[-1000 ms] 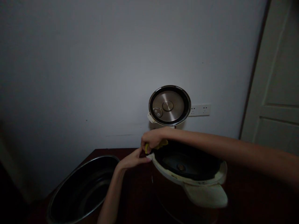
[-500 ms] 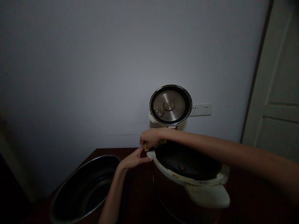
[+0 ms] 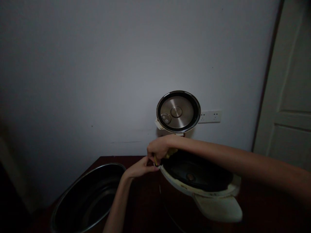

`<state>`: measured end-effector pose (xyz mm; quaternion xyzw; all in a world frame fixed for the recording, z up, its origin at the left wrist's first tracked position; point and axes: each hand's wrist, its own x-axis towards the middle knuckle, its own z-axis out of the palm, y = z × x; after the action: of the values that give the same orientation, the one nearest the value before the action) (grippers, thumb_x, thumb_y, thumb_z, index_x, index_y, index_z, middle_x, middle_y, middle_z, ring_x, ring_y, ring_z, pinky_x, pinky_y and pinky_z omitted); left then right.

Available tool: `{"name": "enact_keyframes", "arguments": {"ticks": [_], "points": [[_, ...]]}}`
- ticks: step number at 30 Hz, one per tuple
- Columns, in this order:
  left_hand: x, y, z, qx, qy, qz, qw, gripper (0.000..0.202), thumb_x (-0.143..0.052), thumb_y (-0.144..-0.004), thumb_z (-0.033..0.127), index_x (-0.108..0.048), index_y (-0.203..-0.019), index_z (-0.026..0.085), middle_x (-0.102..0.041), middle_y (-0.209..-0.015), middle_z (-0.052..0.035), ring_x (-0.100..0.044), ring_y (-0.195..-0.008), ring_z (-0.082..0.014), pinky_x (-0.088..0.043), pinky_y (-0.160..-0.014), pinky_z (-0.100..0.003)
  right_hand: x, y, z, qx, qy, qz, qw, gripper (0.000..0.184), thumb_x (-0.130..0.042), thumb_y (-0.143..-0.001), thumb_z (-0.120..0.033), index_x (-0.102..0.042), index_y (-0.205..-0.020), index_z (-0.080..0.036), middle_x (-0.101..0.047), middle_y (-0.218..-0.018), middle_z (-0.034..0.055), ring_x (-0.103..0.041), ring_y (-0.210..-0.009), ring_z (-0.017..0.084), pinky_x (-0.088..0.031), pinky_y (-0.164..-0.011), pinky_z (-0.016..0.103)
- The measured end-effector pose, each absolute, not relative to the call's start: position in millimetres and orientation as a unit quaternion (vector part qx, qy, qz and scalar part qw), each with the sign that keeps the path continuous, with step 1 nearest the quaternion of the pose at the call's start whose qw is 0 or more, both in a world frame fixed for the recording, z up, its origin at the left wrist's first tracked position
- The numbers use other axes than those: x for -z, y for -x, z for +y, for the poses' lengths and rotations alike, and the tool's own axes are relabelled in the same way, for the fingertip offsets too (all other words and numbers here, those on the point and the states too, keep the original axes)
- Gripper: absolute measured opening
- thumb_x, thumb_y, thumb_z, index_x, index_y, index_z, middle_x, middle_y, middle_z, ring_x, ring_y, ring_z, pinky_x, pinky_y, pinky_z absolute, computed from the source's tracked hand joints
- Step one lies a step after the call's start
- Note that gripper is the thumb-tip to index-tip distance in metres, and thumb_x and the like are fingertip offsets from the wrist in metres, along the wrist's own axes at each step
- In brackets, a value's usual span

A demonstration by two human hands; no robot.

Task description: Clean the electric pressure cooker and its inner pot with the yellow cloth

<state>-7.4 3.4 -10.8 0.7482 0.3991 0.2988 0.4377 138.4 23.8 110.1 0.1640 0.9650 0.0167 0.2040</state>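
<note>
A dark-bodied electric cooker with a stained cream rim (image 3: 179,187) stands open, its black inside and a round centre piece showing. Its lid (image 3: 178,111), lined with a steel plate, is tipped back against the wall. My right hand (image 3: 157,147) is closed on a yellow cloth (image 3: 171,152) and presses it at the rim's left end. That arm reaches across the cooker and hides its far side. My left hand (image 3: 141,167) grips the rim at the same spot, thumb on the near side; its other fingers are partly hidden behind.
A large dark metal pot (image 3: 85,197) sits left of the cooker on the dark red table (image 3: 107,159). Behind are a pale wall and a power socket (image 3: 209,116). A white door (image 3: 291,97) is at the right. A cream handle (image 3: 221,208) juts from the cooker's front.
My right hand has moved slightly right and down along the rim with the yellow cloth, its fingers now lower over the edge. My left hand keeps its place at the rim.
</note>
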Motion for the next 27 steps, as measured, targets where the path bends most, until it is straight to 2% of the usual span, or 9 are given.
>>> {"name": "enact_keyframes", "arguments": {"ticks": [6, 12, 17, 20, 24, 27], "points": [[10, 7, 4, -0.3, -0.761, 0.353, 0.456, 0.061, -0.07, -0.071, 0.037, -0.049, -0.124, 0.015, -0.049, -0.133, -0.0119, -0.045, -0.122, -0.0262, -0.029, -0.106, -0.042, -113, -140, 21, -0.106, -0.202, 0.959, 0.168, 0.02, -0.061, -0.068, -0.019, -0.071, -0.085, -0.02, -0.064, -0.07, -0.0006, -0.052, -0.058, 0.011, -0.03, -0.05, 0.022], [10, 8, 4, -0.304, -0.75, 0.393, 0.436, 0.057, -0.07, -0.07, 0.037, -0.052, -0.119, 0.013, -0.056, -0.124, -0.0118, -0.049, -0.117, -0.0268, -0.032, -0.104, -0.042, -112, -141, 22, -0.037, -0.15, 0.967, 0.203, 0.02, -0.065, -0.067, -0.02, -0.072, -0.086, -0.018, -0.065, -0.071, -0.0006, -0.053, -0.059, 0.011, -0.032, -0.05, 0.021], [8, 6, 3, -0.308, -0.761, 0.329, 0.467, 0.064, -0.07, -0.072, 0.032, -0.045, -0.129, 0.017, -0.048, -0.135, -0.0114, -0.045, -0.123, -0.026, -0.029, -0.106, -0.042, -112, -141, 28, -0.136, -0.204, 0.958, 0.148, 0.02, -0.062, -0.068, -0.019, -0.073, -0.084, -0.02, -0.066, -0.073, 0.0014, -0.053, -0.058, 0.012, -0.03, -0.05, 0.022], [8, 6, 3, -0.312, -0.755, 0.341, 0.466, 0.062, -0.07, -0.071, 0.032, -0.047, -0.126, 0.016, -0.05, -0.133, -0.0118, -0.046, -0.121, -0.0262, -0.03, -0.105, -0.042, -109, -141, 32, -0.066, -0.18, 0.967, 0.166, 0.017, -0.064, -0.067, -0.019, -0.072, -0.082, -0.018, -0.065, -0.068, -0.0003, -0.052, -0.056, 0.011, -0.033, -0.051, 0.021], [10, 8, 4, -0.297, -0.746, 0.397, 0.445, 0.05, -0.071, -0.069, 0.035, -0.055, -0.11, 0.011, -0.061, -0.115, -0.012, -0.053, -0.11, -0.0273, -0.037, -0.099, -0.042, -103, -141, 34, 0.074, -0.12, 0.974, 0.175, 0.012, -0.066, -0.067, -0.015, -0.071, -0.078, -0.017, -0.064, -0.068, -0.0031, -0.055, -0.063, 0.009, -0.038, -0.056, 0.018], [10, 9, 5, -0.302, -0.746, 0.405, 0.434, 0.055, -0.072, -0.068, 0.035, -0.053, -0.114, 0.01, -0.059, -0.118, -0.0129, -0.051, -0.112, -0.0279, -0.036, -0.1, -0.042, -102, -141, 36, 0.062, -0.129, 0.975, 0.167, 0.014, -0.066, -0.07, -0.019, -0.071, -0.083, -0.016, -0.066, -0.071, -0.0016, -0.056, -0.065, 0.01, -0.038, -0.057, 0.019]]}}
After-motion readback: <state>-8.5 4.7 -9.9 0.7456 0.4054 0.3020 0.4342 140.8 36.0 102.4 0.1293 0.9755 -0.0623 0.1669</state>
